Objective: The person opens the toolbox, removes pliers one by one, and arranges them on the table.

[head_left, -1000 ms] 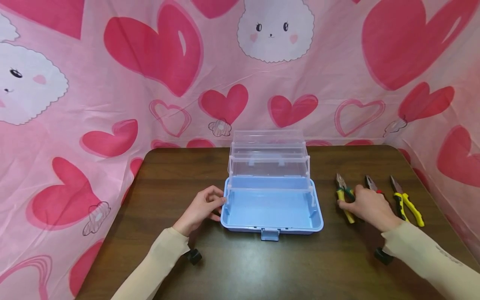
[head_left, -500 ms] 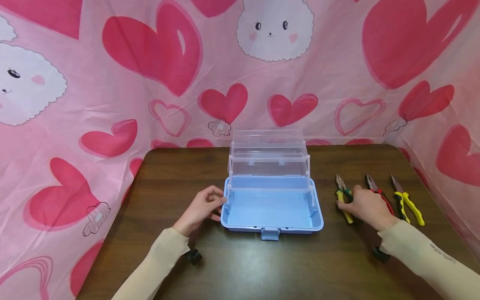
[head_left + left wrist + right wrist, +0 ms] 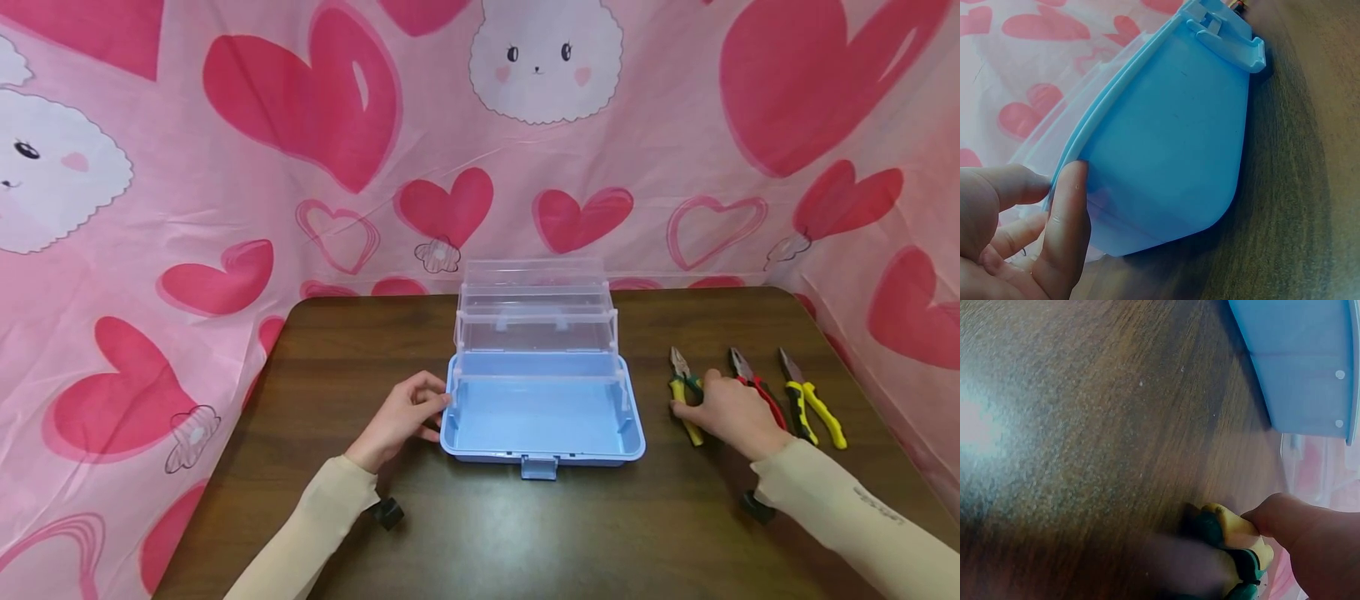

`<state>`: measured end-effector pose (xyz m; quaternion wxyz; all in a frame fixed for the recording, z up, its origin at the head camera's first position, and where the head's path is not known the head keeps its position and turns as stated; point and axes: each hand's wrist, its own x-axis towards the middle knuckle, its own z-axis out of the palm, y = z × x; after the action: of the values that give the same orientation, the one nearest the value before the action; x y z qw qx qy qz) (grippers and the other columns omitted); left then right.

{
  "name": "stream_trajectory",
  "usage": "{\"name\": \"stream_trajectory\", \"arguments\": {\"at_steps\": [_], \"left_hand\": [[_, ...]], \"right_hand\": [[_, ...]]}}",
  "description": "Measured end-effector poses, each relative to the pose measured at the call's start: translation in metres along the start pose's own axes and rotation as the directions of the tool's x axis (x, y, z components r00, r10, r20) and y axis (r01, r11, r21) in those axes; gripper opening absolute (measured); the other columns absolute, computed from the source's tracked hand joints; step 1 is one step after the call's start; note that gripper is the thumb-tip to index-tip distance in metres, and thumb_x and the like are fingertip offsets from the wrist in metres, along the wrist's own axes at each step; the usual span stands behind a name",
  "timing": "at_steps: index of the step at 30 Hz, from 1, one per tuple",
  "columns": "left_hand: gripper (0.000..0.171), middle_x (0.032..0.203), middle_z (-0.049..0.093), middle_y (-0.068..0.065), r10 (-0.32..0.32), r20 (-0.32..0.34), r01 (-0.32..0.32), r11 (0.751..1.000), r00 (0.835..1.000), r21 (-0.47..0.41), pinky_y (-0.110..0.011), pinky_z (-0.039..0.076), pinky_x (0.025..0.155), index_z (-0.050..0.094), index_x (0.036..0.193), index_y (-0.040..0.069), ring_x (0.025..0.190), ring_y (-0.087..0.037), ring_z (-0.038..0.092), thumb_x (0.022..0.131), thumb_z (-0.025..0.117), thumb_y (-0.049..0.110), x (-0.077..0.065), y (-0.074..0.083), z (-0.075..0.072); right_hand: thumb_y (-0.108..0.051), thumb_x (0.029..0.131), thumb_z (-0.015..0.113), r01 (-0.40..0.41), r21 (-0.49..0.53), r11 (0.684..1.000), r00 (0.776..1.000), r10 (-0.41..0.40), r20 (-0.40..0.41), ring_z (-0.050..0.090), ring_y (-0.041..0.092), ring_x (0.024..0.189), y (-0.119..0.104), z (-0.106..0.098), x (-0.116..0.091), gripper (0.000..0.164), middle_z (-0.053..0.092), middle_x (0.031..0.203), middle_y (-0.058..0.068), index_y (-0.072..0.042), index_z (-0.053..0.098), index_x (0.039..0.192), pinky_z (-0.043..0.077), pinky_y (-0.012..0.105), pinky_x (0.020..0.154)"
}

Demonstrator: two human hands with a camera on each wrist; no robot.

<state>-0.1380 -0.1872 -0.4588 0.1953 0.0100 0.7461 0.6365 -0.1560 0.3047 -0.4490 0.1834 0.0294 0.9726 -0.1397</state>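
A blue toolbox (image 3: 540, 417) stands with its lid up and clear trays (image 3: 536, 321) fanned out behind it. At its left end, my left hand (image 3: 401, 417) pinches the rim between thumb and finger, which the left wrist view shows close up. Right of the box, my right hand (image 3: 731, 412) grips the handles of yellow-and-green combination pliers (image 3: 678, 387), which lie on the table, jaws pointing away. In the right wrist view the thumb presses the yellow handle (image 3: 1235, 528); the other fingers are mostly hidden or blurred.
Red-handled pliers (image 3: 765, 396) lie just beyond my right hand, partly covered by it. Farther right are long-nose pliers (image 3: 813, 408) with yellow-and-black handles. The box's front latch (image 3: 538, 467) hangs down over the brown table (image 3: 487, 542). A pink heart-print cloth (image 3: 480, 150) hangs behind.
My right hand has shifted slightly left over the yellow-and-green pliers, uncovering more of the red handles. My left hand has stayed on the toolbox rim.
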Motion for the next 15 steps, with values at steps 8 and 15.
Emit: {"name": "stream_trajectory", "arguments": {"at_steps": [8,15], "left_hand": [[0.027,0.088,0.069,-0.009,-0.009,-0.014,0.009,1.000,1.000,0.004,-0.035,0.064,0.064,0.058,0.121,-0.001,0.075,-0.021,0.067,0.101,0.069,0.014,0.0003,-0.0005,0.0010],[0.027,0.086,0.068,-0.009,-0.010,-0.016,0.010,1.000,1.000,0.007,-0.034,0.064,0.063,0.058,0.121,-0.001,0.075,-0.021,0.067,0.101,0.069,0.013,0.0009,0.0000,0.0013]], "right_hand": [[-0.050,0.091,0.074,0.045,-0.005,0.999,0.998,-0.046,-0.032,0.055,0.027,0.064,0.0022,0.0022,-0.0036,0.077,0.056,0.079,0.019,0.019,0.047,0.112,0.055,0.037,0.054],[-0.052,0.092,0.073,0.060,-0.024,0.998,0.996,-0.062,-0.067,0.054,0.028,0.064,0.0035,0.0040,-0.0055,0.077,0.056,0.079,0.019,0.019,0.049,0.111,0.054,0.037,0.054]]}}
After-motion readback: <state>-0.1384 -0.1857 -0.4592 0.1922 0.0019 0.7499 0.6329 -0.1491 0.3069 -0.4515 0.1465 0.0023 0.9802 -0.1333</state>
